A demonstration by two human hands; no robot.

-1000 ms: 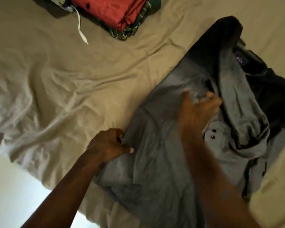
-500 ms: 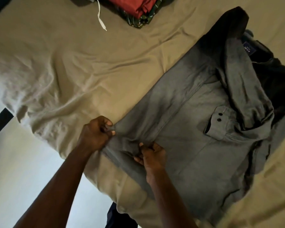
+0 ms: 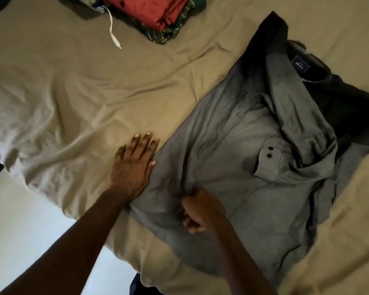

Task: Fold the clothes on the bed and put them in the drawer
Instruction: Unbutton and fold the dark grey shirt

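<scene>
At the far left, the bed's near left corner shows, with pale floor (image 3: 19, 220) below it. The tan sheet (image 3: 83, 92) covering the bed is creased and rumpled there. At the far edge of the bed a white drawstring (image 3: 113, 34) trails over the sheet. Just to its right is a folded stack, a red garment (image 3: 156, 11) on top of a green patterned one (image 3: 176, 30).

The left hand (image 3: 132, 162) lies flat near the bed's near edge. Its grip is apart, the fingers straight and resting on the sheet. The thumb side touches the left edge of the grey shirt (image 3: 239, 141).

The shirt is spread over the right half of the bed, its hem toward the near edge and its collar toward the far right. The right hand (image 3: 200, 211) is on the shirt near the hem. Its grip is closed, the fingers curled on a pinch of the grey cloth, and creases gather at the thumb.

Further right, a sleeve is folded across the shirt's front. Its cuff (image 3: 266, 165) shows two dark buttons. A dark blue label (image 3: 300, 65) sits inside the collar. A dark garment (image 3: 349, 107) lies under the shirt's right side, and a fold of tan fabric (image 3: 339, 241) fills the near right corner.
</scene>
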